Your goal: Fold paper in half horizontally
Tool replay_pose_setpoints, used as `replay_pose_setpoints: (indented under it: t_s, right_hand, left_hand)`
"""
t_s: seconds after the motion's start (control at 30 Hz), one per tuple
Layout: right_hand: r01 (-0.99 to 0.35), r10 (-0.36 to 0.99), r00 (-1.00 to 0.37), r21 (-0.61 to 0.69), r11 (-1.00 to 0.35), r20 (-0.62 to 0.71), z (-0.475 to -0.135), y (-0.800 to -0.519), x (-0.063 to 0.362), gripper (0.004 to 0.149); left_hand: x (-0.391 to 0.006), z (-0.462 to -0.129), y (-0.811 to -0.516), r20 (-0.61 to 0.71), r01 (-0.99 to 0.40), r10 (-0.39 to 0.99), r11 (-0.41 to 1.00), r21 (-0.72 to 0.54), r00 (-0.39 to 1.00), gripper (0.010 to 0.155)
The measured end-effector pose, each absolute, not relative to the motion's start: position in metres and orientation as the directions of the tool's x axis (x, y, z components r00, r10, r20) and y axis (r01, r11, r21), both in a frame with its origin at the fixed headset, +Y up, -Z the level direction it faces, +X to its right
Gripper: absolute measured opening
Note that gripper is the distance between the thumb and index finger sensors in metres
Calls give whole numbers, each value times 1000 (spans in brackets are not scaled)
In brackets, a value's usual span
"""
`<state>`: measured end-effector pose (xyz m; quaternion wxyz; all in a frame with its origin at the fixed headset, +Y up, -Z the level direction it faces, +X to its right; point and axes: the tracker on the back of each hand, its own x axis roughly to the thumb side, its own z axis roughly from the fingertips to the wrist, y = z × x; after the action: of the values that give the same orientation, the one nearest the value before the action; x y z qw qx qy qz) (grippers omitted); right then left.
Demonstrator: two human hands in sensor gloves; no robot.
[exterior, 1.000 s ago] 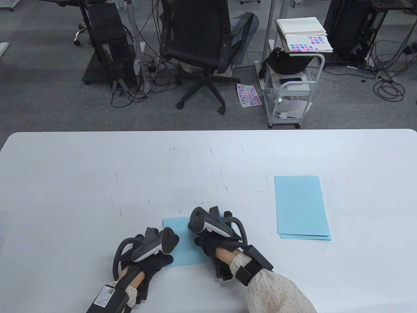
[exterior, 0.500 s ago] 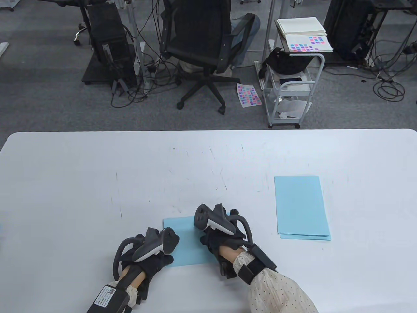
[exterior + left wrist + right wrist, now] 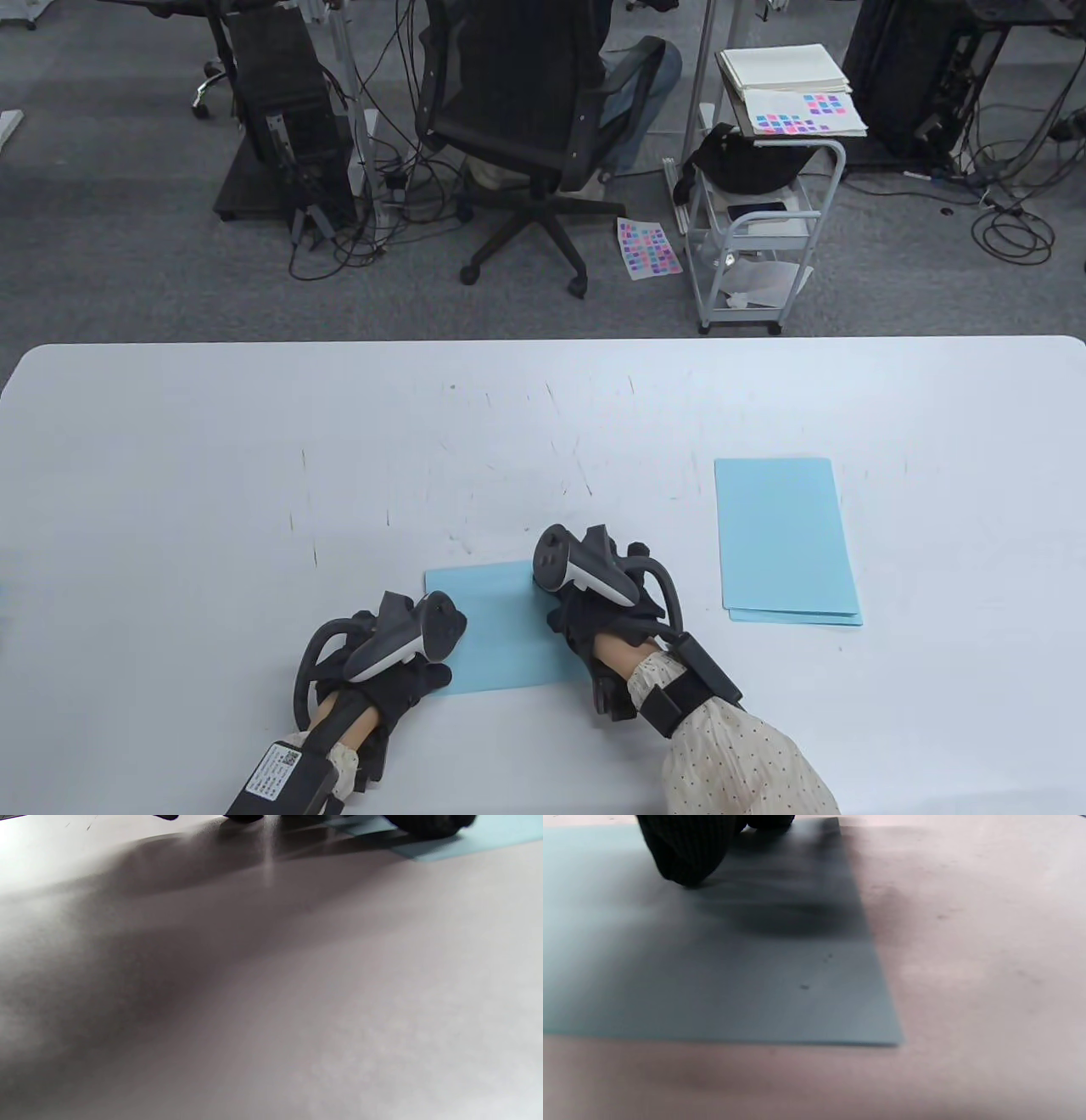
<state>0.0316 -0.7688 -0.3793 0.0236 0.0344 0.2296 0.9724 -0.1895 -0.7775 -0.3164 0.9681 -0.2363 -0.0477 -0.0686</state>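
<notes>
Now paper (image 3: 501,632) flat under right hand (image 3: 602,615) fingertips (image 3: 687,853).

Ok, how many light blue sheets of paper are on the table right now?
3: one folded sheet under both hands near the front edge, and two stacked sheets to the right. More could be hidden within that stack.

The white table (image 3: 254,441) has lots of bare room on its far half and on its whole left side, so a hand can slide there with nothing to bump. On the right lies a flat stack of blue sheets (image 3: 785,539), well apart from the hands. Between that stack and the right hand (image 3: 607,620) is an open strip of table. The blue paper (image 3: 501,632) near the front edge lies flat between the right hand and the left hand (image 3: 390,671).
</notes>
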Motion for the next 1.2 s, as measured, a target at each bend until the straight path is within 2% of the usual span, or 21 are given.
replay_pose_setpoints:
  t_s: [0.33, 0.63, 0.83, 0.97, 1.13, 1.2]
  right_hand:
    - [-81, 76, -997, 455, -887, -28, -386, -770, 63, 62]
    - [-104, 90, -995, 447, -888, -53, -385, -771, 73, 62]
    - [-123, 145, -989, 378, -917, 32, -360, -762, 77, 66]
    - [-88, 169, -973, 425, -901, 157, -336, -767, 73, 65]
    - [-25, 132, -971, 460, -888, 202, -327, -779, 68, 65]
    - [-45, 152, -969, 469, -882, 193, -328, -778, 69, 65]
  left_hand:
    - [-190, -317, -778, 123, 152, -108, 878, -453, 987, 67]
    - [-190, -317, -778, 122, 150, -106, 878, -454, 987, 67]
    - [-191, -318, -778, 125, 145, -98, 875, -461, 987, 67]
    - [-192, -321, -777, 134, 142, -89, 873, -467, 987, 67]
    - [-191, -322, -776, 128, 138, -87, 870, -473, 988, 67]
    - [-190, -323, -775, 129, 148, -98, 870, -471, 987, 68]
